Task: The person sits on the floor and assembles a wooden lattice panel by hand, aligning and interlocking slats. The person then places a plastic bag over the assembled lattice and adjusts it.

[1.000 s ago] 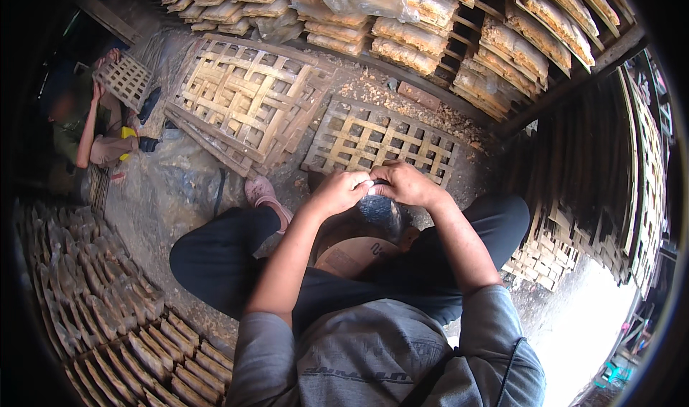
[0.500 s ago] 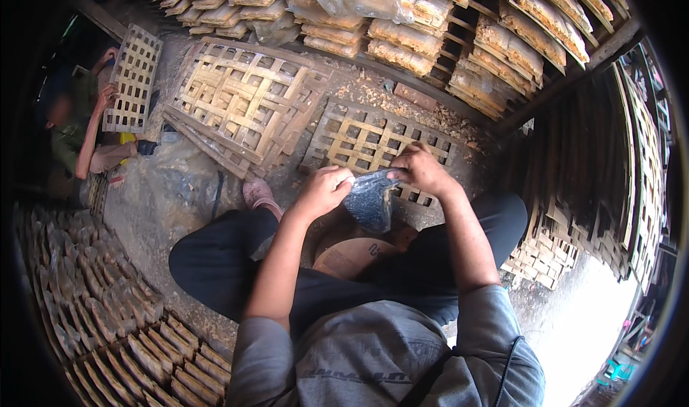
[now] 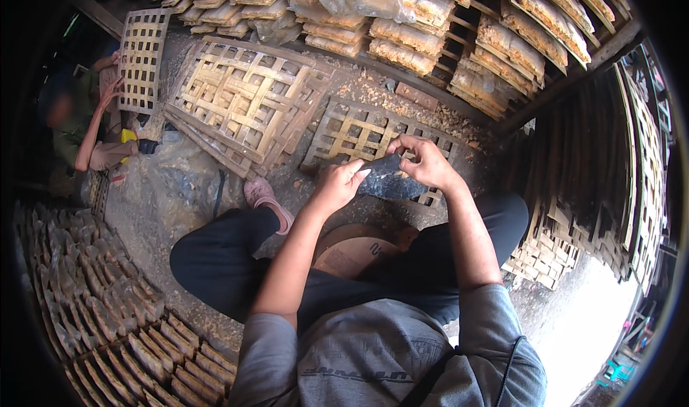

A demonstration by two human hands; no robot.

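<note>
A dark, speckled piece of cloth-like or plastic material point(image 3: 391, 185) hangs between my two hands, its kind not plain from here. My left hand point(image 3: 337, 186) pinches its left end between thumb and fingers. At the upper right end, my right hand point(image 3: 425, 164) grips the edge with fingers curled and thumb bent in. Below and beyond the material lies a woven bamboo lattice panel point(image 3: 344, 136) in a wooden frame, partly covered by my hands. A round wooden-looking piece point(image 3: 352, 255) sits between my legs.
More lattice panels point(image 3: 230, 98) are stacked at the left. Wrapped slabs point(image 3: 409, 44) fill racks along the back, and others point(image 3: 93, 285) stand at lower left. A co-worker point(image 3: 79, 120) holds another lattice panel point(image 3: 143, 61). Upright panels point(image 3: 639, 163) lean at the right.
My hands have raised the material's upper edge slightly and drawn it to the right, folding its top. The co-worker's lattice panel has shifted up and right.
</note>
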